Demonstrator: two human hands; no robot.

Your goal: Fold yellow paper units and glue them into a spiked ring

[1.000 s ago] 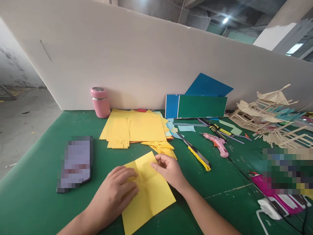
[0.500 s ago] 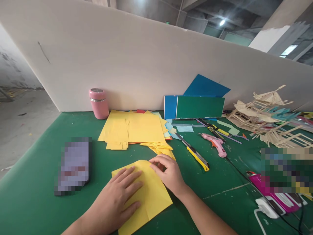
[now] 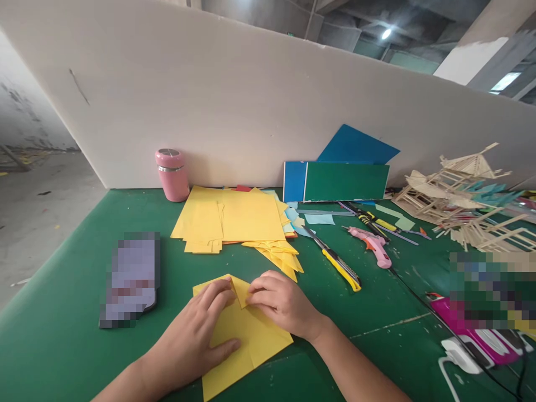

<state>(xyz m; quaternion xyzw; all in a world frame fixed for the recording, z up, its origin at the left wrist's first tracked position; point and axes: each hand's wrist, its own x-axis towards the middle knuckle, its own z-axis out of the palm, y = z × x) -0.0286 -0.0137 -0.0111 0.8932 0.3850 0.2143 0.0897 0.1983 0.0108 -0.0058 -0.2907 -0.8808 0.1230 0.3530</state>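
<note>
A yellow paper sheet point(image 3: 243, 340) lies on the green table point(image 3: 62, 312) in front of me, with its far corner folded down. My left hand point(image 3: 196, 335) lies flat on the sheet's left half, fingers stretched out, pressing it down. My right hand point(image 3: 280, 304) rests on the folded corner, fingers curled and pressed onto the fold. Neither hand lifts the paper off the table.
A stack of yellow paper point(image 3: 230, 220) and folded yellow pieces point(image 3: 280, 254) lie beyond. A pink flask point(image 3: 171, 174), a yellow utility knife point(image 3: 337, 262), a pink glue gun point(image 3: 372, 245), blue and green card point(image 3: 343, 178), a stick model point(image 3: 460, 201) and a blurred dark object point(image 3: 129, 279) surround the sheet.
The sheet's far corner has been folded down toward me. My right hand moved left and down onto the fold; my left hand shifted slightly on the sheet.
</note>
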